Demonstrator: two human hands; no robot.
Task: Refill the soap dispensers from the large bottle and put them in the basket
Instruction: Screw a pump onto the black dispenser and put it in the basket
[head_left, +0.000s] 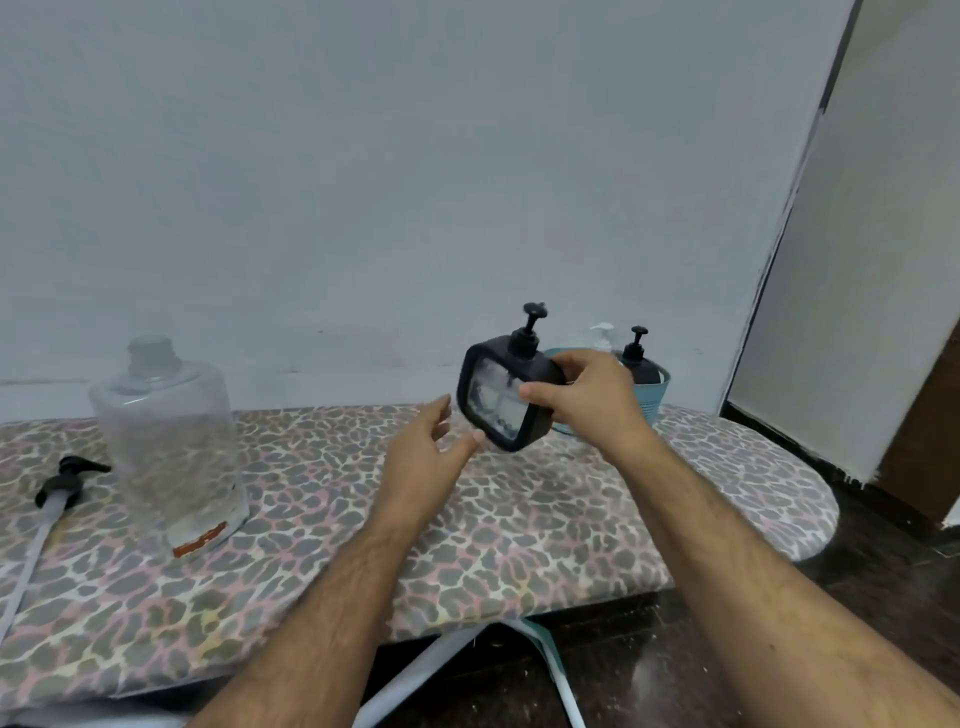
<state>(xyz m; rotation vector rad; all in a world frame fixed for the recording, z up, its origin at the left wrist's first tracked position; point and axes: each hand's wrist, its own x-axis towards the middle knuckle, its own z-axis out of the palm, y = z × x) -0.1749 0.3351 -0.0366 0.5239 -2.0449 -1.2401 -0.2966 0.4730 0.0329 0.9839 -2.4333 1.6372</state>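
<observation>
My right hand (587, 397) grips a square black soap dispenser (501, 397) with a clear window and a black pump, held tilted in the air just left of the teal basket (652, 397). My left hand (428, 452) is open just below and left of it, thumb tip near its lower corner. Inside the basket stand a black pump dispenser (638, 358) and a white-topped one (602, 335). The large clear bottle (169, 436) stands uncapped at the left, and its black pump (62, 483) with a long tube lies beside it.
Everything rests on an ironing board with a leopard-print cover (467, 525), set against a pale wall. The board's rounded end is at the right, near a door frame (779, 249). Dark floor and the board's white legs (415, 675) show below.
</observation>
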